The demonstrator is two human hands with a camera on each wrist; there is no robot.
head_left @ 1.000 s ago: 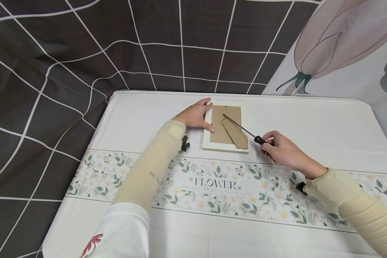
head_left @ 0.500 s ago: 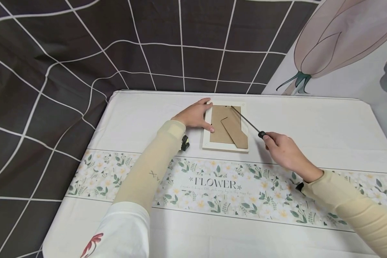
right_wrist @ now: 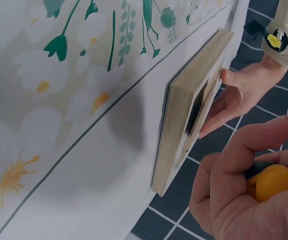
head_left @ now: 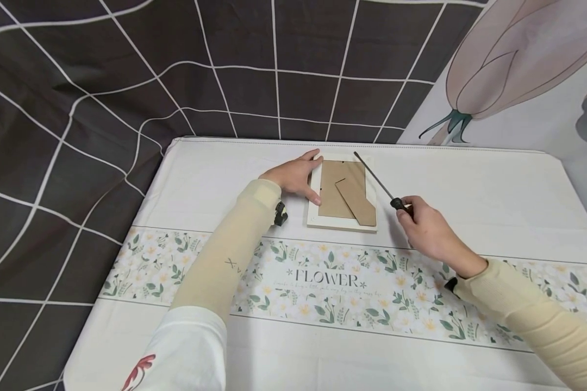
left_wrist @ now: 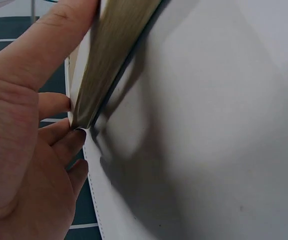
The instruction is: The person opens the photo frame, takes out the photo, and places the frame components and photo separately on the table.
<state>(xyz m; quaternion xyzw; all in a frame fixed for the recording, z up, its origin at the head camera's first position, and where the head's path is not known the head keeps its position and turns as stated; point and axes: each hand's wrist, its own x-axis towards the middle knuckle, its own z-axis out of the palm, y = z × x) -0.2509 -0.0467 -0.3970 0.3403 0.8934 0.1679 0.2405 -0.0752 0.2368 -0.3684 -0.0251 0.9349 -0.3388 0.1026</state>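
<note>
A white picture frame (head_left: 341,222) lies back side up on the table, its brown backing board (head_left: 330,203) showing with a slanted stand leg (head_left: 359,206) on it. My left hand (head_left: 293,176) holds the frame's left side, thumb over the rim and fingers at the far corner. In the left wrist view the thumb (left_wrist: 48,37) lies along the frame's upper edge (left_wrist: 108,55). My right hand (head_left: 432,228) grips a screwdriver (head_left: 379,182) by its black handle, whose yellow end (right_wrist: 274,182) shows in the right wrist view. The screwdriver's tip overlaps the frame's far right rim.
A white tablecloth (head_left: 469,190) with a floral band (head_left: 372,293) reading FLOWER covers the table. Dark gridded cloth (head_left: 235,70) hangs behind and to the left. A wall with a large printed flower (head_left: 499,70) stands at the back right.
The screwdriver's tip has moved from over the middle of the backing board to the frame's far right rim. My left thumb has shifted slightly nearer; the frame stays put.
</note>
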